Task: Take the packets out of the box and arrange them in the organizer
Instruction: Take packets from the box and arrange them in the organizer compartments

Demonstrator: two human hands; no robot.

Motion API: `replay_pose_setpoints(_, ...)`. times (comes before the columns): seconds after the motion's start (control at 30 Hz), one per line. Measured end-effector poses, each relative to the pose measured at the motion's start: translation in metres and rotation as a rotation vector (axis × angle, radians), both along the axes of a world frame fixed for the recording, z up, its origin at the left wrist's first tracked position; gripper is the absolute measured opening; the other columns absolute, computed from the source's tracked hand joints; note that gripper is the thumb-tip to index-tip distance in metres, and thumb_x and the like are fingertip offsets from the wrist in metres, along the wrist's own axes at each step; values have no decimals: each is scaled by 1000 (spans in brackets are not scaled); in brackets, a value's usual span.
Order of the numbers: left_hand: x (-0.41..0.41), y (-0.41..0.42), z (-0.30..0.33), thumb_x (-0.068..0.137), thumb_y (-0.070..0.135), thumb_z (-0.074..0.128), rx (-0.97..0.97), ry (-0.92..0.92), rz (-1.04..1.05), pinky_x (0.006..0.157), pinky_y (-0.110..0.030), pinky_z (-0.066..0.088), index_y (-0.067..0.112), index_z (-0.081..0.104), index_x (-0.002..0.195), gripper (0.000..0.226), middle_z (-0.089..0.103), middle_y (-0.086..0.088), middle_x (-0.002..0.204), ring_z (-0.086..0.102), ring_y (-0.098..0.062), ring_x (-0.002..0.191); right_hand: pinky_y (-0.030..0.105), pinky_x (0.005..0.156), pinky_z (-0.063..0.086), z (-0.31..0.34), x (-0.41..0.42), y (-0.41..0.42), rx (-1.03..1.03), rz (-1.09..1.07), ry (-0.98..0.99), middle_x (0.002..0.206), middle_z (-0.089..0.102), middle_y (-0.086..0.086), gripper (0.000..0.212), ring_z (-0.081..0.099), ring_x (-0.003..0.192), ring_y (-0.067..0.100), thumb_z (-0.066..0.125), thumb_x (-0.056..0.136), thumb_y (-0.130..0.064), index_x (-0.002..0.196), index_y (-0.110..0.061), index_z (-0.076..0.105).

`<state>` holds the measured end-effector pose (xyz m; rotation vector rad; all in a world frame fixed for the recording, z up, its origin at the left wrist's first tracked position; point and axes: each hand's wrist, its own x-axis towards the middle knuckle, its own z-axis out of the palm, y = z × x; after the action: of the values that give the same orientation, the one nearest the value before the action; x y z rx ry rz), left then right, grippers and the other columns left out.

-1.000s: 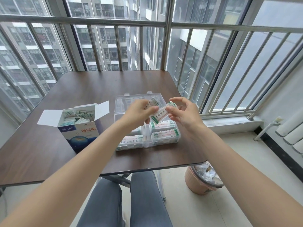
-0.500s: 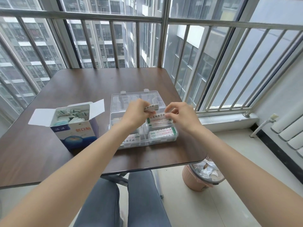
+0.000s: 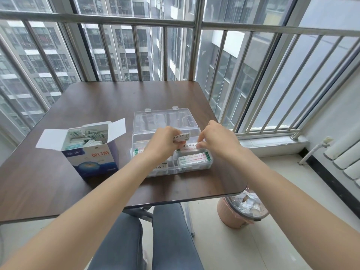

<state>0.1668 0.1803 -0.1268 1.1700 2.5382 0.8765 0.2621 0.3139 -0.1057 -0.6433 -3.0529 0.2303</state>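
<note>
- Holding a small stack of packets (image 3: 182, 137) above the organizer (image 3: 209, 163), the left hand (image 3: 163, 142) has its fingers curled round them; the stack's long axis runs left to right, tilted up a little at its right end.
- Right hand (image 3: 218, 140) pinches one packet (image 3: 190, 146) at its right end, just below the left hand's stack; it lies crosswise, long axis roughly parallel to the organizer's front wall.
- That packet sits over a right-side compartment, behind the front-right one that already holds a flat pile of packets (image 3: 193, 159). Whether it touches the compartment floor I cannot tell.
- The coming move, as I judge it: lower the packet straight down, keeping its long axis along the compartment's length. The right hand is nearer and already aligned.
- More packets show in a left compartment, partly hidden by the left wrist.
- The box (image 3: 91, 152) stands open, left of the organizer, still well filled, so much of the job remains.
</note>
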Motion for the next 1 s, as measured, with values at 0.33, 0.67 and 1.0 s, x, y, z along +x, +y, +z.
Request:
replay_pose_setpoints(0.33, -1, 1, -2, 82, 8, 69, 38, -67, 3, 39, -10, 39, 7, 68, 88, 6, 69, -9, 82, 54, -9, 43, 31, 73, 38, 3, -5, 0, -35, 23, 0, 102, 48, -1, 16, 56, 101, 20, 69, 84, -31, 99, -25, 70)
replay_pose_setpoints(0.67, 7, -18, 20, 91, 25, 60, 366, -554, -8, 41, -12, 31, 15, 63, 92, 10, 68, 0, 82, 35, -2, 42, 24, 76, 43, 20, 0, 1, -366, 8, 232, 96, 62, -1, 21, 57, 89, 11, 59, 91, -27, 107, -19, 70)
replay_pose_setpoints(1.0, 18, -32, 35, 101, 16, 37, 354, -896, -169, 52, -14, 45, 7, 62, 107, 28, 68, -11, 98, 59, -6, 60, 13, 50, 40, 26, 10, -17, -920, 61, 481, 63, 65, 0, 10, 57, 57, 5, 71, 80, -7, 88, -4, 68)
